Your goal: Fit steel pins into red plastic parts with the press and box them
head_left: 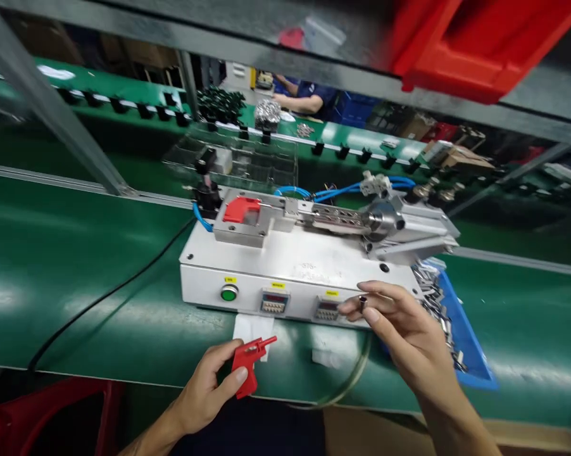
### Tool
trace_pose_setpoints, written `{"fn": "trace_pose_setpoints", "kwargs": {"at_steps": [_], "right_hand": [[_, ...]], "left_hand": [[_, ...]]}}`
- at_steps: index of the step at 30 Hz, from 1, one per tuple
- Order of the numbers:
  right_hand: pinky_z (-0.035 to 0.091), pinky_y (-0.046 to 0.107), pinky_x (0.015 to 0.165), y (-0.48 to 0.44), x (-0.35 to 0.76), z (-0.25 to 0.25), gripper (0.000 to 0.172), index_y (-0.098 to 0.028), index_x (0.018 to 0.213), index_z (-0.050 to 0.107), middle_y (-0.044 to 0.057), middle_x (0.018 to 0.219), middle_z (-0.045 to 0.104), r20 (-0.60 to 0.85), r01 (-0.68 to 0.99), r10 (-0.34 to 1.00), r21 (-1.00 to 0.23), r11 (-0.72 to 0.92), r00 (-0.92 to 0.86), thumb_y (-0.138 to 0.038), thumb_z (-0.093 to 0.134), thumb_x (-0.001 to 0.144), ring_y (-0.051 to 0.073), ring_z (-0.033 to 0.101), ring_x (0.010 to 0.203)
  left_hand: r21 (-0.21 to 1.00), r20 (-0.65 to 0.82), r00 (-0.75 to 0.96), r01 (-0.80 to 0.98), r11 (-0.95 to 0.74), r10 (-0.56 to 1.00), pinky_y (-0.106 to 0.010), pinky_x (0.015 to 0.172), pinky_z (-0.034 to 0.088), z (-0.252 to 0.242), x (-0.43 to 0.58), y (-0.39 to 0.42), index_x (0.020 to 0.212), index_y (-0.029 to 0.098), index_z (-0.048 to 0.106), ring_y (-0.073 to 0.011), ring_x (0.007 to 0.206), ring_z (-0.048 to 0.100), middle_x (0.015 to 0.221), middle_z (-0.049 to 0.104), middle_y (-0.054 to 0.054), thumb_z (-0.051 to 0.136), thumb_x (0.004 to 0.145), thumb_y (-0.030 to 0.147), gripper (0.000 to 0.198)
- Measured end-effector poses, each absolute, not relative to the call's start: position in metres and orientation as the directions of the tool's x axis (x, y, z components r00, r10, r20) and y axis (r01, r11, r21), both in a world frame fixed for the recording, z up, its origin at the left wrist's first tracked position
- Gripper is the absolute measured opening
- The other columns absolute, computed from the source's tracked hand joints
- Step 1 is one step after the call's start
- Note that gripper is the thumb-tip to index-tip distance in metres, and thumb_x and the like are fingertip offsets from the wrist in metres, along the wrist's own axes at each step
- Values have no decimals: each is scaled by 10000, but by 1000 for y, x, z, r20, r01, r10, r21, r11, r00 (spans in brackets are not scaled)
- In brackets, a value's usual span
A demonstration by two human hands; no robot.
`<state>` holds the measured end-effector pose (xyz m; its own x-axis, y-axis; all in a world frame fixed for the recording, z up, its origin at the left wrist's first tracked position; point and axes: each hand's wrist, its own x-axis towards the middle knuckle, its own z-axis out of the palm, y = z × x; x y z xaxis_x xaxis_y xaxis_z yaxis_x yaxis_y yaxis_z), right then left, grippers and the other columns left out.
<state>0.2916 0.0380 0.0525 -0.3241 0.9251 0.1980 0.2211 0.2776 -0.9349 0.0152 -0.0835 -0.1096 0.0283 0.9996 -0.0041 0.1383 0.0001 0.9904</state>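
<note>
Between thumb and fingers, my left hand point(207, 389) grips a red pistol-shaped plastic part point(245, 366); a thin red rod juts from it to the right. My right hand point(416, 335) pinches a small dark metal sleeve point(363, 303) in front of the machine's lower right side. Behind both hands is a white bench machine point(285, 259) with a green button point(229, 292) and two small counters. Another red plastic part point(241, 209) lies in the metal fixture point(240, 237) at the machine's left, in line with a metal slide point(340, 218).
A blue tray point(468, 335) of small metal parts stands right of the machine. Blue air hoses point(342, 190) run behind it; a black cable point(114, 288) crosses the green bench point(76, 253). A red bin point(499, 69) overhangs the upper right. Across the way, a person point(304, 101) sits at another bench.
</note>
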Motion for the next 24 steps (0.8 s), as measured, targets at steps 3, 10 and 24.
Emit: {"fn": "trace_pose_setpoints", "kwargs": {"at_steps": [3,10,24], "right_hand": [[647,373,865,76,258,76,193,-259,1135,671,81,962,775,331,282,867,-850,446,-373,-422,672,1031,228,769,904],[598,455,951,177,168,82,89,-207,1026,668,81,1025,780,411,425,742,-628,652,-530,-267,640,967,264,763,986],[556,528,1011,193,155,81,239,-221,1106,780,122,1312,714,411,541,574,-206,815,-708,-207,576,982,318,657,1194]], "left_hand": [[990,10,-127,143,8,992,-325,699,584,-124,2,-87,1051,185,769,-246,772,666,867,730,-96,630,956,632,477],[985,-27,-155,167,53,988,-319,705,589,-132,-1,-85,946,172,745,-219,733,639,812,691,-75,567,975,672,531],[971,-111,-142,194,138,984,-441,1008,620,-150,-6,-87,1218,228,791,-334,1123,727,1194,786,-125,643,929,670,548]]}}
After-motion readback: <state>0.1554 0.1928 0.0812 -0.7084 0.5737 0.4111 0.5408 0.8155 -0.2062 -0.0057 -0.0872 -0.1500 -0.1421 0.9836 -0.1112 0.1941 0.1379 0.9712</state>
